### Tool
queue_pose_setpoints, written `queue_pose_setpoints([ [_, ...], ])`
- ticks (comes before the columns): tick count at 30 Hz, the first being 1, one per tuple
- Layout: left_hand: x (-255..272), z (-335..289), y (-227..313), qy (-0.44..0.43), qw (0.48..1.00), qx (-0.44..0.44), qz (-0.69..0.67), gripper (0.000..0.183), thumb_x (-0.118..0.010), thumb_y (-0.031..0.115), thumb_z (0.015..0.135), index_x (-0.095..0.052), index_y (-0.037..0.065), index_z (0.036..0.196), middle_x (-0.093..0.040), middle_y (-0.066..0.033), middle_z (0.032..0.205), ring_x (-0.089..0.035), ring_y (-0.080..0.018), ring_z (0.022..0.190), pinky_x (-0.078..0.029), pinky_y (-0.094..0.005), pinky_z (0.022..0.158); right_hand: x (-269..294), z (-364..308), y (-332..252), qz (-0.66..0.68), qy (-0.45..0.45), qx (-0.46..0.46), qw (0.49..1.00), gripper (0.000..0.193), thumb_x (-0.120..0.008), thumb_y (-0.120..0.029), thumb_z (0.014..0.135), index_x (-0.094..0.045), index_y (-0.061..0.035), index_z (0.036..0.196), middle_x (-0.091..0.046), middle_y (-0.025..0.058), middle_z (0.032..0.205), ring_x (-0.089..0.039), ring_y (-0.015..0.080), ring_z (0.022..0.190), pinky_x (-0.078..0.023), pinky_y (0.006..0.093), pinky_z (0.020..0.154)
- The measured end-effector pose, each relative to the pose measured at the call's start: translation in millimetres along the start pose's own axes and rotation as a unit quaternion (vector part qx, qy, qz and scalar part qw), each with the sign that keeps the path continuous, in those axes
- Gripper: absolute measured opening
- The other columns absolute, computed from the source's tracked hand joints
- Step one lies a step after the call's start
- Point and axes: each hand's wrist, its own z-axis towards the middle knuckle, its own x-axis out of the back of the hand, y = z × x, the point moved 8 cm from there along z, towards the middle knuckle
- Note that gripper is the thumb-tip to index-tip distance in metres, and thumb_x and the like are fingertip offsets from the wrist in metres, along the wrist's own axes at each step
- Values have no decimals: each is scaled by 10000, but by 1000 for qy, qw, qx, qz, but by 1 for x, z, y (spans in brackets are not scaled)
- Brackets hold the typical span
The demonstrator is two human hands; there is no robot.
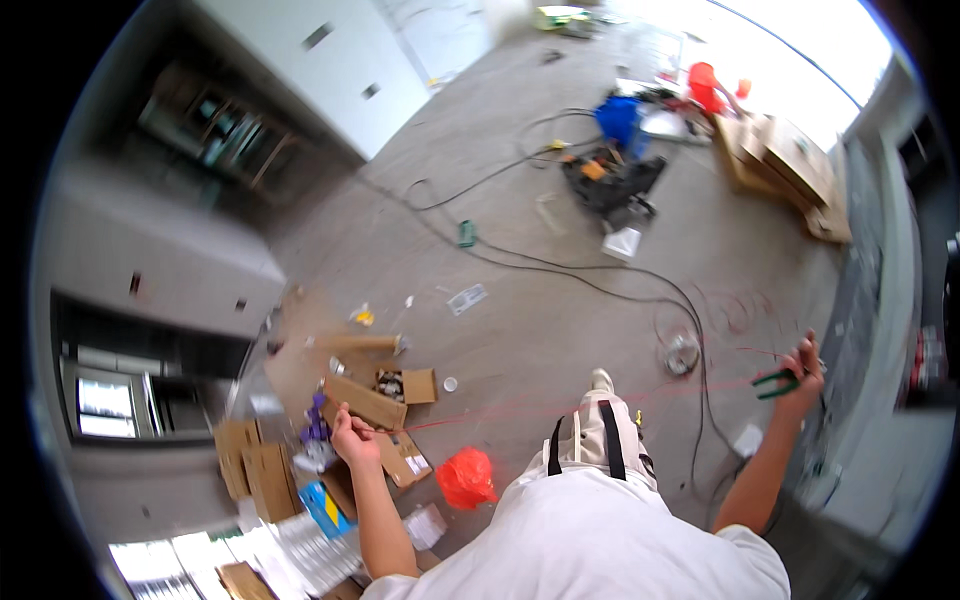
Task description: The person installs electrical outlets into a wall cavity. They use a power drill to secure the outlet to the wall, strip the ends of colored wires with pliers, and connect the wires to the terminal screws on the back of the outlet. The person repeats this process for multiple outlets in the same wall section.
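Observation:
A thin red wire stretches across in front of my body, blurred along its middle. My left hand pinches its left end, out to the left above some opened cartons. Far to the right, my right hand is closed around green-handled pliers, whose handles stick out toward the middle. The red wire runs to this hand too, and loose red loops curl over the floor just beyond it. Whether the pliers' jaws touch the wire cannot be made out.
Black cables snake across the concrete floor, passing a clear roll. An orange-red plastic bag lies by my body. Opened cartons crowd the left; flattened cardboard leans at far right. A black bag of clutter sits ahead.

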Motion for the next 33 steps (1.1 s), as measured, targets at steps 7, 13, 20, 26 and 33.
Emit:
queue_pose_setpoints([
  [7, 250, 56, -106, 475, 873, 106, 17, 179, -569, 91, 951, -662, 31, 1092, -652, -68, 841, -647, -210, 652, -444, -323, 526, -197, 115, 195, -209, -109, -6, 972, 245, -561, -178, 1059, -607, -20, 1241, -610, 41, 885, -373, 69, 522, -336, 222, 482],
  [13, 292, 11, -123, 552, 827, 98, -34, 94, -557, 124, 958, -638, 88, 990, -645, -66, 851, -603, -192, 669, -463, -293, 536, -380, 87, 524, -356, -330, -163, 859, 158, -638, -134, 1009, -642, -36, 1132, -692, 90, 963, -509, 60, 609, -414, 211, 534],
  [20, 221, 22, -153, 587, 790, 134, -113, 174, -516, 183, 1003, -543, 127, 840, -561, -40, 705, -465, -113, 531, -349, -248, 419, -608, -39, 789, -330, -697, -239, 590, 129, -560, 37, 964, -635, 30, 1068, -728, 86, 961, -559, 62, 651, -457, 216, 584],
  [26, 184, 103, -215, 714, 631, 70, -296, 94, -533, 121, 976, -613, 101, 933, -582, -55, 695, -507, -162, 509, -368, -285, 430, -737, -102, 1006, -323, -669, -294, 602, 186, -557, 6, 981, -612, 40, 1155, -710, 114, 883, -490, 54, 580, -427, 215, 535],
  [33, 250, 283, -40, 605, 755, 98, -232, 120, -568, 43, 961, -641, 25, 1055, -648, -75, 721, -523, -152, 465, -371, -266, 401, -903, -203, 1233, -270, -630, -384, 618, 217, -581, -119, 1001, -598, 40, 1148, -675, 144, 866, -425, 51, 491, -425, 215, 509],
])
